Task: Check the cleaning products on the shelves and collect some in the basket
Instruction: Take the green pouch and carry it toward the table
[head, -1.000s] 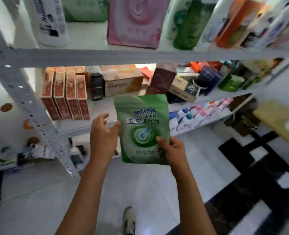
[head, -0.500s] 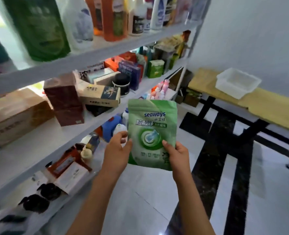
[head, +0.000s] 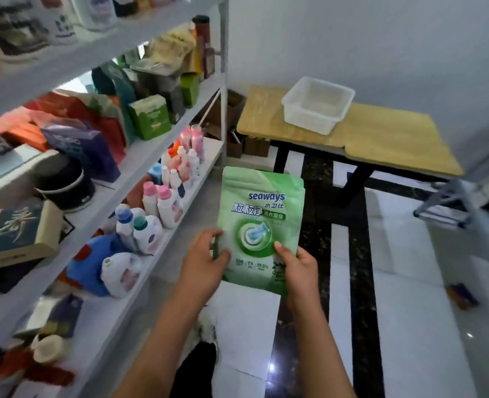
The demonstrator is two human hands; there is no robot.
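Observation:
A green "seaways" detergent pouch [head: 262,216] stands upright in front of me, label facing me. My left hand [head: 204,264] grips its lower left edge, thumb on the front. My right hand [head: 299,268] holds its lower right corner, thumb pressed on the label. A white plastic basket [head: 317,103] sits on a wooden table [head: 392,139] at the back right, well beyond the pouch. White metal shelves [head: 157,145] on my left carry boxes, pouches and small detergent bottles [head: 167,202].
A green box [head: 150,116] and dark boxes stand on the middle shelf. Cardboard boxes [head: 234,133] sit under the table by the shelf post. The floor is white tile with black stripes [head: 360,282]. A metal frame [head: 449,205] stands at the right edge.
My view has swung right, away from the shelves toward the table and basket. Both hands keep the same hold on the green pouch.

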